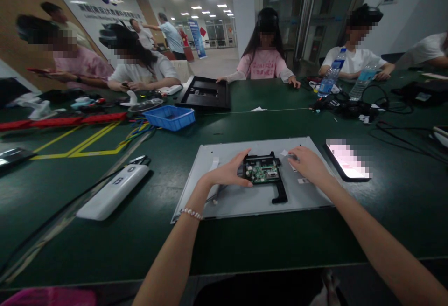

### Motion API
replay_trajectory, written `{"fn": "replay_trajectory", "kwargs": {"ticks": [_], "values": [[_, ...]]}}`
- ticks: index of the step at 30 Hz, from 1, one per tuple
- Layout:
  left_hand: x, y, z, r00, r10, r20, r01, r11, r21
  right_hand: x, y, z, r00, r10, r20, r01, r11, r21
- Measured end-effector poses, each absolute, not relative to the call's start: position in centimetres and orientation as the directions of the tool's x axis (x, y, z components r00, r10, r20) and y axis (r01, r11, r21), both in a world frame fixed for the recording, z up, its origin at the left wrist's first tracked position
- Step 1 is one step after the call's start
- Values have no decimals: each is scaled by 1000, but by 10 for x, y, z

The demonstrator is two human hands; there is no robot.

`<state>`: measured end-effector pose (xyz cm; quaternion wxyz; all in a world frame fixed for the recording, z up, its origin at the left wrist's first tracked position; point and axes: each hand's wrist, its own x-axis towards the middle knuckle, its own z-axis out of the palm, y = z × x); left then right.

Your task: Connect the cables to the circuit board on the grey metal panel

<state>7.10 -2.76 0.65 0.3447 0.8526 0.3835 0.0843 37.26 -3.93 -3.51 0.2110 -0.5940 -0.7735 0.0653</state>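
A flat grey panel (252, 205) lies on the green table in front of me. On it sits a black bracket (280, 191) around a green circuit board (261, 172). My left hand (227, 171) spans the bracket's left end, fingers at the far edge and thumb at the near one, gripping it. To the right of the bracket, my right hand (308, 162) is closed in a pinch low over the panel. A small white piece (284, 153) shows at its fingertips; whether it is held I cannot tell. Thin cables (213, 198) show beside my left wrist.
A lit phone (346, 159) lies right of the panel, a white power bank (114, 191) with a cable to its left. Beyond are a blue basket (170, 117), a black tray-like frame (205, 93), water bottles (332, 73) and tangled cables. Several people sit around the table.
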Motion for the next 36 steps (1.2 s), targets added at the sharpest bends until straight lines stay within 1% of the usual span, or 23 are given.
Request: {"fn": "replay_trajectory", "kwargs": {"ticks": [4,7,10,19,23,26,30,33,36], "values": [[71,-28,7,693,711,-119,596,-472,650,361,-37,-32,-245,929,278,921,313,-234],[72,-29,7,697,708,-109,591,-483,646,356,-36,-28,-267,926,265,940,311,-139],[71,-29,6,710,698,-94,581,-504,639,354,-37,-25,-276,927,253,950,303,-76],[69,-31,7,699,706,-116,602,-493,628,351,-37,-25,-248,938,243,962,268,-51],[67,-31,6,705,702,-101,590,-502,633,347,-38,-23,-230,940,254,967,250,-49],[68,-31,6,704,702,-105,590,-497,636,342,-35,-18,-265,933,245,962,274,-1],[68,-31,6,710,698,-93,582,-506,637,333,-30,-12,-292,942,165,956,282,82],[68,-31,5,704,704,-95,587,-502,634,329,-29,-11,-283,948,146,957,271,99],[68,-31,5,702,704,-104,592,-497,634,327,-29,-10,-271,948,166,962,260,87]]}}
